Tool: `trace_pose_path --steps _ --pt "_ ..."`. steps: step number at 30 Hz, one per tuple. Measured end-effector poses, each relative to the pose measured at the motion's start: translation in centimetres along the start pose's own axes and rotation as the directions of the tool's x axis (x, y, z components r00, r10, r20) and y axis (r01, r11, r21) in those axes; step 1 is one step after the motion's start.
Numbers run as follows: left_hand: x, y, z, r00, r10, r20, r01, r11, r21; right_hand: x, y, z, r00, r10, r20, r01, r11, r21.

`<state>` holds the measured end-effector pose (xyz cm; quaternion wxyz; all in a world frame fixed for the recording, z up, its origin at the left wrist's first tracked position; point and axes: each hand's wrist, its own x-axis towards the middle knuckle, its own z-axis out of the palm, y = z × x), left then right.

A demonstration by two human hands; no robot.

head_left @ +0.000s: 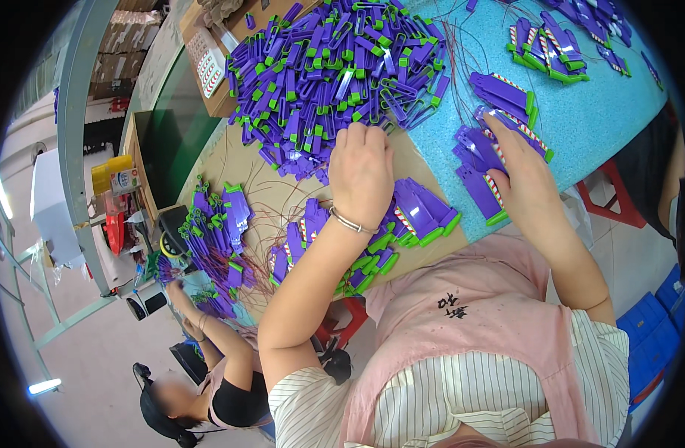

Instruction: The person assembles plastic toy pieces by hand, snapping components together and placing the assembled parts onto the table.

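My left hand (pixel 362 175), with a bracelet at the wrist, reaches to the near edge of a big heap of purple plastic pieces with green ends (pixel 342 67). Its fingers curl downward, and the back of the hand hides the fingertips and anything in them. On the right, my right hand (pixel 523 168) rests over a row of purple pieces with red-and-white striped strips (pixel 480 153). Its thumb and forefinger are spread apart, touching those pieces. Beside my left forearm, another group of flat purple-and-green pieces (pixel 424 209) lies near the table's front edge.
More striped purple pieces (pixel 548 48) lie on the blue table mat (pixel 618 101). Thin wires run among purple parts (pixel 215 224) at left. A sticker sheet (pixel 208 63) leans by the cardboard box. A co-worker (pixel 223 358) reaches in at lower left; another person (pixel 656 164) is at right.
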<state>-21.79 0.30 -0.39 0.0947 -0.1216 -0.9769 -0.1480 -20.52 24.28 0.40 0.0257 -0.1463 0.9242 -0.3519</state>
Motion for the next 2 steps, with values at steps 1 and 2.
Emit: trace_pose_path --steps 1,2 --pt "-0.04 -0.12 0.02 1.000 -0.025 -0.016 0.024 0.999 -0.033 0.10 0.19 0.10 1.000 -0.016 0.023 0.014 0.994 0.107" --pt "-0.06 -0.17 0.06 1.000 -0.025 -0.013 0.025 0.999 -0.032 0.16 0.28 0.03 0.995 -0.086 0.048 0.081 0.992 0.094"
